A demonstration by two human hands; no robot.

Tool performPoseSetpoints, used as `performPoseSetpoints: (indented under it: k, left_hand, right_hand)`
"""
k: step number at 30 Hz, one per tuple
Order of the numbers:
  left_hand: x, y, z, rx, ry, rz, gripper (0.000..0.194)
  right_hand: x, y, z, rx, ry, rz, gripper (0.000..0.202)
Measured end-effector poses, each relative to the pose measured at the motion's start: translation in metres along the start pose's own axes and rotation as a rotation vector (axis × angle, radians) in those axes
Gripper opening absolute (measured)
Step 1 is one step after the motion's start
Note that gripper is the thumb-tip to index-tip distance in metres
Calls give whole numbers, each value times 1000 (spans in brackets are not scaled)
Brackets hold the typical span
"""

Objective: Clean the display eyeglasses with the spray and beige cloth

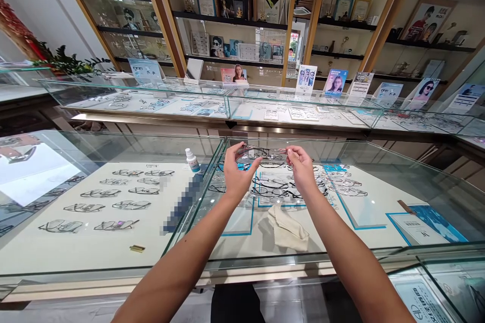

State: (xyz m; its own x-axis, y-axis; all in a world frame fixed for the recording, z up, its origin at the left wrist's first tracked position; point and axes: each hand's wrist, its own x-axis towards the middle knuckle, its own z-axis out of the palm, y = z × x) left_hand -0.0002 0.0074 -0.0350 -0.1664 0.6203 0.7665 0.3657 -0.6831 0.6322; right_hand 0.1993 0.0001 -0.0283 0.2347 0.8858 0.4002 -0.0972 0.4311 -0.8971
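Observation:
A pair of eyeglasses (pixel 268 153) with a dark upper rim is raised above the glass counter, level between my two hands. My right hand (pixel 302 167) pinches its right end between thumb and fingers. At the other end is my left hand (pixel 239 174), its thumb spread away from the fingers; whether the fingertips touch the frame is hard to tell. Below, several more eyeglasses (pixel 271 192) lie in rows in the display case. A crumpled cream cloth (pixel 288 229) rests on the counter nearer to me, between my forearms.
A white spray bottle (pixel 192 160) stands left of my hands. More eyeglasses (pixel 100 193) fill the left case, with a small gold piece (pixel 137 249) near its front. A blue-white card (pixel 417 227) lies right. Behind runs another glass display counter (pixel 227 103) with upright cards.

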Motion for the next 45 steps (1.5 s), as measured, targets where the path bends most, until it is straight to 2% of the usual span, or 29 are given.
performPoseSetpoints:
  k: [5,9,12,16,22,26,34,37,39,41,42,45]
  left_hand:
    - [0,2,1,-70,-21,-36,62]
    - [2,4,-1,-87,-88,-46,62]
    - [2,5,-2,-69,-177,-6,61]
    - [2,6,-2,-83,-262,46,62]
    - [0,4,0,-189,-343,-72,64]
    - [0,2,0,-233,-358,-133,65]
    - [-2,1,3,-244,-422,-168,74]
    - [0,6,2,-202,-348,-182,75]
    - [1,11,1,-128,-219,-180,59]
    - [1,16,-1,-56,-188,-189,30]
    - [1,17,-1,-44,-243,-214,21]
    - [-3,16,3,-123,-509,-348,30]
  right_hand:
    - [-2,-1,2,-16,39,22,35]
    - [-2,-3,0,-99,15,9,28]
    - [-2,-4,-2,-149,-101,39,26]
    - [-2,-5,-1,-96,-295,92,27]
    - [-3,-8,-1,-52,-372,233,29]
    - [-2,-5,-2,-39,-398,231,30]
    - [-4,1,4,-22,-319,239,31]
    - [-3,1,4,-29,-261,209,28]
    - [-1,2,3,-39,-210,176,26]
    - [-2,3,2,-69,-160,130,24]
    - [-3,3,3,-103,-136,97,23]
    - [-11,4,7,-291,-72,-56,17]
